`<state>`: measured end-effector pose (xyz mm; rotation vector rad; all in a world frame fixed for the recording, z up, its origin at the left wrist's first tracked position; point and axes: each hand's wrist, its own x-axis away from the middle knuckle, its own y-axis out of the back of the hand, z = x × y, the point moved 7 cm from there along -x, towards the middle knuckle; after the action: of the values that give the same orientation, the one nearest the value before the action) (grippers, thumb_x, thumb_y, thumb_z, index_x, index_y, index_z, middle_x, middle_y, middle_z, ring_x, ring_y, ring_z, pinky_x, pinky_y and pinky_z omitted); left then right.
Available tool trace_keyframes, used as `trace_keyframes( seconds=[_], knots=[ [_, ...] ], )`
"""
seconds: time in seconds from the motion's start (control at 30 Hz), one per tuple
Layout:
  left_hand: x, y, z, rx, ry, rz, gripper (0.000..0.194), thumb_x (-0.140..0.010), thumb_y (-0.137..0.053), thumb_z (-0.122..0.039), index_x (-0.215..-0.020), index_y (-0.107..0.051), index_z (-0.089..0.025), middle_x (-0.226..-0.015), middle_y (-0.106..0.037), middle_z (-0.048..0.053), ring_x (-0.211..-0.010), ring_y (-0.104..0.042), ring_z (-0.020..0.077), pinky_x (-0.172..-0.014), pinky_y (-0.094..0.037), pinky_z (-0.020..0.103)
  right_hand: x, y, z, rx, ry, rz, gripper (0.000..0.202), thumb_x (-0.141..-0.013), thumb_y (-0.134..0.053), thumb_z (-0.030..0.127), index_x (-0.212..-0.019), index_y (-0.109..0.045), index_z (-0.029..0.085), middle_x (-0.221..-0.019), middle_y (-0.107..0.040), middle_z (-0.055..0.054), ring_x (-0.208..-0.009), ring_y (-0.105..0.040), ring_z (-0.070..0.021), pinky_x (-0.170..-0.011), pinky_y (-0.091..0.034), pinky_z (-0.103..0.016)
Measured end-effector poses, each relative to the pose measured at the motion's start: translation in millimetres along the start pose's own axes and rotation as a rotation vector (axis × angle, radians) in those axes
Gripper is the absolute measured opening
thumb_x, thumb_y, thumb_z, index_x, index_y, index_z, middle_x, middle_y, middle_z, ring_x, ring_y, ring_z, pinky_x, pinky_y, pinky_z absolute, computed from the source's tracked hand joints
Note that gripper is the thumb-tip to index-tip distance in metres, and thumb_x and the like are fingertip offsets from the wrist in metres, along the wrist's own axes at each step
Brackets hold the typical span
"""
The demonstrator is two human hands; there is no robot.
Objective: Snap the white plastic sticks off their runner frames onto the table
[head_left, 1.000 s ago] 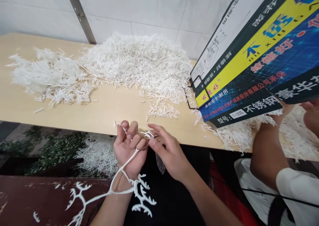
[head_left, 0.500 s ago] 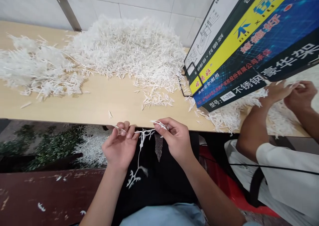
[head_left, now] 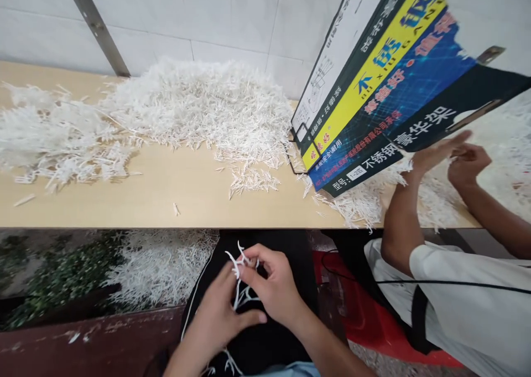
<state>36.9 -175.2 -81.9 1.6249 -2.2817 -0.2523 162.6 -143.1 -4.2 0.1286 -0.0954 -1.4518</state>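
Over my lap, my right hand (head_left: 271, 283) pinches a thin white branched plastic strand (head_left: 237, 269) between thumb and fingers. Its forked tips stick up above the fingertips, and more of it hangs below. Close against it on the left is my left hand (head_left: 218, 316), slightly blurred, with the thumb stretched out to the right and the fingers reaching up beside the strand. The thumb stands apart from the fingers, and no firm hold shows there. Further white strand ends lie low on the dark cloth under my wrists.
On the wooden bench (head_left: 157, 200) lie a large heap of small white pieces (head_left: 199, 106) and a looser pile (head_left: 62, 139). A printed cardboard box (head_left: 373, 100) stands at right. Beyond it a co-worker's hands (head_left: 468, 161) work. Below the bench are white branched pieces (head_left: 153, 269).
Both hands have come down from the bench edge toward my lap and closer together. My left hand has turned, its thumb now spread. The view has shifted.
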Motion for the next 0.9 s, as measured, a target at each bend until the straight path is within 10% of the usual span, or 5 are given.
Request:
trace_keyframes(
  seconds=[0.13, 0.43, 0.63, 0.73, 0.9],
  knots=[
    [9.0, -39.4, 9.9, -0.408, 0.005, 0.184, 0.048, -0.079, -0.062, -0.006, -0.122, -0.071, -0.025, -0.115, -0.073, 0.011, -0.113, -0.062, 0.0324, -0.09, -0.053, 0.041, 28.2, 19.5, -16.1, 0.14, -0.068, -0.095, 0.012, -0.084, -0.073, 0.026, -0.076, -0.073, 0.018, -0.061, -0.057, 0.003, -0.058, -0.05, -0.0115, -0.055, -0.037, -0.023],
    [14.9, -3.2, -43.6, 0.072, -0.269, 0.011, 0.017, -0.093, -0.061, -0.02, -0.088, -0.077, -0.026, -0.085, -0.07, 0.005, -0.087, -0.056, 0.0222, -0.091, -0.046, 0.037, 55.0, 80.0, -20.0, 0.095, -0.14, -0.418, 0.021, -0.086, -0.076, 0.039, -0.085, -0.071, 0.018, -0.071, -0.072, -0.002, -0.063, -0.062, -0.016, -0.06, -0.044, -0.025],
    [-2.3, -7.4, -43.1, 0.926, -0.172, -0.385, 0.024, -0.075, -0.072, -0.042, -0.063, -0.071, -0.021, -0.132, -0.062, 0.012, -0.139, -0.047, 0.0368, -0.115, -0.046, 0.047, 63.4, 40.2, -29.6, 0.108, -0.039, -0.424, 0.012, -0.092, -0.067, 0.028, -0.083, -0.065, 0.02, -0.076, -0.065, -0.001, -0.068, -0.059, -0.0147, -0.062, -0.045, -0.024],
    [-16.5, -34.2, -36.5, 1.415, 0.106, -0.324, 0.011, -0.069, -0.07, -0.03, -0.072, -0.066, -0.02, -0.09, -0.067, 0.007, -0.088, -0.069, 0.0234, -0.095, -0.06, 0.044, 68.2, 13.4, -44.1, 0.061, -0.038, -0.396, 0.007, -0.094, -0.06, 0.022, -0.1, -0.064, 0.022, -0.101, -0.069, -0.004, -0.091, -0.066, -0.0178, -0.077, -0.053, -0.025],
    [-27.9, -23.0, -9.7, 1.685, 0.216, -0.419, 0.031, -0.066, -0.064, -0.011, -0.095, -0.068, -0.021, -0.052, -0.038, -0.008, -0.04, -0.038, 0.0067, -0.047, -0.046, 0.017, 82.9, -17.2, -41.3, 0.28, 0.169, -0.215, 0.032, -0.105, -0.048, 0.035, -0.135, -0.053, 0.025, -0.141, -0.059, -0.012, -0.132, -0.059, -0.0253, -0.106, -0.052, -0.036]
  ],
)
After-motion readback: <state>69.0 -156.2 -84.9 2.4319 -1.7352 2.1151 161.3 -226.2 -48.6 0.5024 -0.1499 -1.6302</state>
